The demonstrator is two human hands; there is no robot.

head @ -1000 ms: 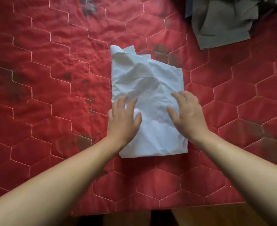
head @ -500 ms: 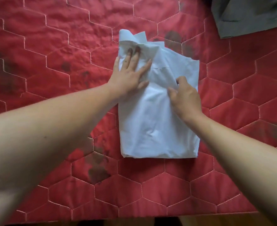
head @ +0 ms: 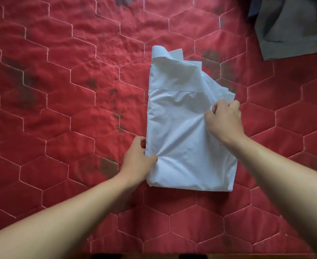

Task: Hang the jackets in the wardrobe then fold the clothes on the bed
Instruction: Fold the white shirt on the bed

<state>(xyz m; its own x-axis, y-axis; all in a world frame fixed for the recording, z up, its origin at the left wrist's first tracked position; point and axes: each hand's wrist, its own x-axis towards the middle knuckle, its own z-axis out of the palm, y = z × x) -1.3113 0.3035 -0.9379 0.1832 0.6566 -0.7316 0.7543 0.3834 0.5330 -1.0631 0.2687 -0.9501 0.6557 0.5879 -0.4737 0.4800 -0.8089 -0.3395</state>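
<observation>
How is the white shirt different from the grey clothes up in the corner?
The white shirt is folded into a long shape; the grey clothes lie rumpled. The white shirt sits mid-bed; the grey clothes are cut off by the picture's edge. The left hand and right hand pinch the white shirt's sides; nothing touches the grey clothes. Both lie on the red quilt.

A deep red quilted fabric bedspread (head: 60,90) fills the view. Pale pink thread stitches it into a repeating pattern of elongated hexagons, and dark greyish blotches are scattered across it. On it lies a pale bluish-white folded cloth shirt (head: 182,128), plain and unprinted. In the top right corner is a crumpled dull grey-green fabric garment (head: 294,30), also plain.
</observation>
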